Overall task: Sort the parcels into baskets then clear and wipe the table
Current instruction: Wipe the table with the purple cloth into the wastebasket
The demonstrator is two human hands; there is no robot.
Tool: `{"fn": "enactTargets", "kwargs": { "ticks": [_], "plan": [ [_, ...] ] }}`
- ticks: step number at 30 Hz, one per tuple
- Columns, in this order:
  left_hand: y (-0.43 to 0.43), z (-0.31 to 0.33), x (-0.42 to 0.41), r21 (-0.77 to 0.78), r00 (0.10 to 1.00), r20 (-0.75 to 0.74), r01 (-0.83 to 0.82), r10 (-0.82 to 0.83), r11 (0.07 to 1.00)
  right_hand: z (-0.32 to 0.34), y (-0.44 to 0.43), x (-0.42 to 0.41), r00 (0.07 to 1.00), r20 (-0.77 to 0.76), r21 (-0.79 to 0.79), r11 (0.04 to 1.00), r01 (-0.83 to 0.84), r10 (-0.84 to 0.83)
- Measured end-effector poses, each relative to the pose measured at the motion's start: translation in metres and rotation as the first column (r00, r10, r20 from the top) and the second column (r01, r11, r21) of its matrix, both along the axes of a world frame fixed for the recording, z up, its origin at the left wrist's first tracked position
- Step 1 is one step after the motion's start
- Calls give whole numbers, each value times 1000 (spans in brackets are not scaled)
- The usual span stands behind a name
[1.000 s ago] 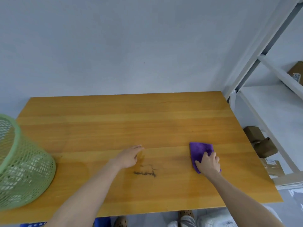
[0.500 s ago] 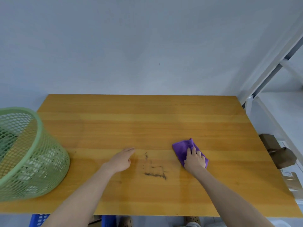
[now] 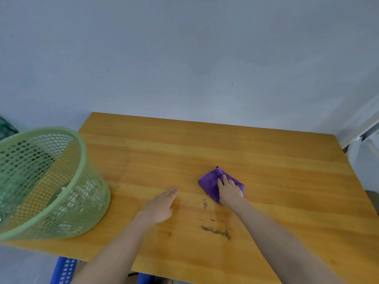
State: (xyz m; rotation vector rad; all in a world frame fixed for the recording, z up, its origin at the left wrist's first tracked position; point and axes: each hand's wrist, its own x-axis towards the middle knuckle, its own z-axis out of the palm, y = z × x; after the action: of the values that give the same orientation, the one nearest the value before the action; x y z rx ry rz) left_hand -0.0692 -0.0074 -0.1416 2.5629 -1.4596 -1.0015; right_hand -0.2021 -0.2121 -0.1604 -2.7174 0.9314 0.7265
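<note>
Head view: wooden tabletop (image 3: 266, 156) against a pale wall.

- **Right hand** (image 3: 229, 191): palm down on a folded purple cloth (image 3: 209, 181), fingers straight & spread, pressing it flat to the wood; nothing gripped. Cloth lies right of ctr, approx. mid-depth of the tabletop.
- **Left hand** (image 3: 162, 206): released, fingers straight & together, resting flat on bare wood near the cloth's left side, not touching it.
- **Dark smudge** (image 3: 215, 230): on the wood btw the two forearms, nearer the viewer than the cloth, w/ fainter specks running up toward the cloth's near corner.
- **Green mesh basket** (image 3: 51, 181): upright at the tabletop's left end, well apart from both hands; contents unclear through the mesh.
- **Blue crate** (image 3: 63, 271): shows below the near edge.
- **White shelf frame** (image 3: 365, 128): far right.
</note>
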Motion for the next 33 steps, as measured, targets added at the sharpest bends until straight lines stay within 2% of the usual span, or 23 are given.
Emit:
{"fn": "enactTargets", "kwargs": {
  "ticks": [8, 14, 18, 28, 33],
  "plan": [
    [21, -1, 32, -54, 989, 125, -69, 75, 996, -4, 39, 73, 962, 73, 44, 962, -268, 265],
    [30, -9, 48, -100, 974, 225, -3, 26, 995, -9, 63, 114, 920, 115, 42, 924, -380, 374],
    [31, -17, 62, -83, 969, 244, -25, 44, 996, -6, 80, 143, 881, 131, 34, 886, -463, 455],
    [52, -24, 93, -68, 909, 278, -302, 309, 951, -12, 129, 207, 788, 187, 65, 793, -605, 586],
    [51, -22, 107, -40, 848, 276, -460, 453, 887, -17, 139, 224, 767, 201, 110, 764, -635, 609]
  ]
}}
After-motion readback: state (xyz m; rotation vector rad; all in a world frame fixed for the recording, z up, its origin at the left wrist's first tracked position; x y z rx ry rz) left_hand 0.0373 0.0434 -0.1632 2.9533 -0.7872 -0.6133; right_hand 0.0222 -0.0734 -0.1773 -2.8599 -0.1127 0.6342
